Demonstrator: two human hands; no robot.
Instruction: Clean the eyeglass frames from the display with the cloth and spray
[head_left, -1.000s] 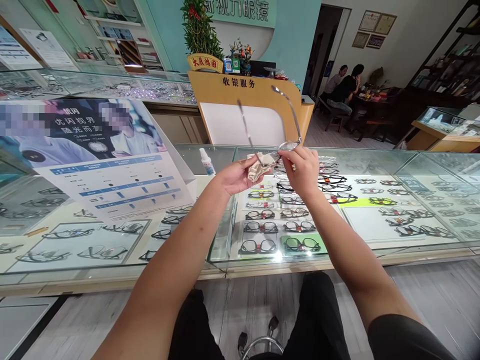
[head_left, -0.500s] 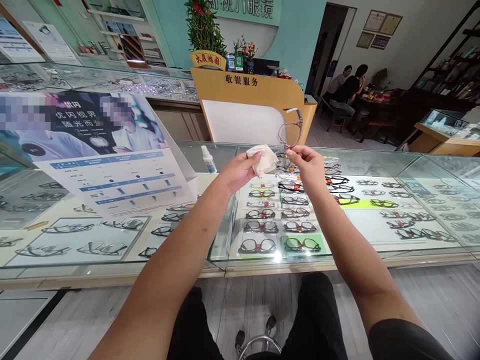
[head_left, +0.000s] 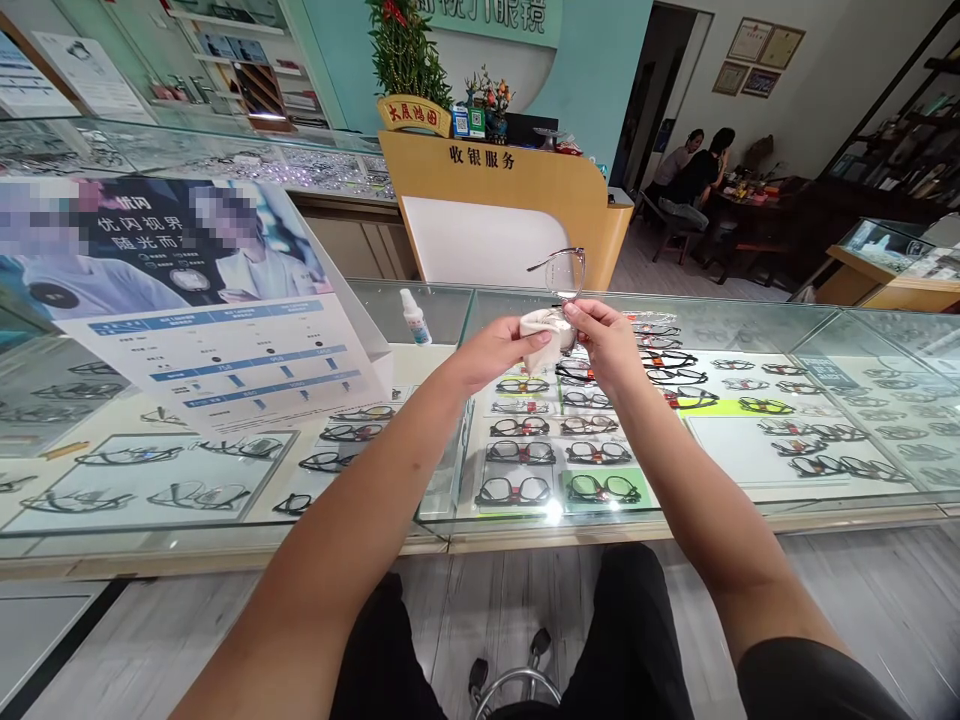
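Observation:
A pair of thin-framed eyeglasses (head_left: pixel 582 272) is held on end above the glass counter, one lens uppermost and a temple arm pointing left. The thumb and fingers of my right hand (head_left: pixel 606 340) pinch the frame near its middle. My left hand (head_left: pixel 495 352) grips a white cleaning cloth (head_left: pixel 541 345), which is folded around the lower lens and hides most of it. Both hands are closed and almost meet. A white spray bottle (head_left: pixel 415 318) stands upright on the counter, left of my hands.
Under the glass counter top (head_left: pixel 450 530) lie rows of spectacle frames (head_left: pixel 517 490). A large printed sign (head_left: pixel 225 340) stands at the left. Beyond the counter is a wooden cashier desk (head_left: pixel 502 190) with a plant (head_left: pixel 409 65). Two people (head_left: pixel 694 180) sit at a table far right.
The cloth in my left hand has moved right and now meets the lower lens. The eyeglasses have turned and come slightly lower, their temple arm now pointing left.

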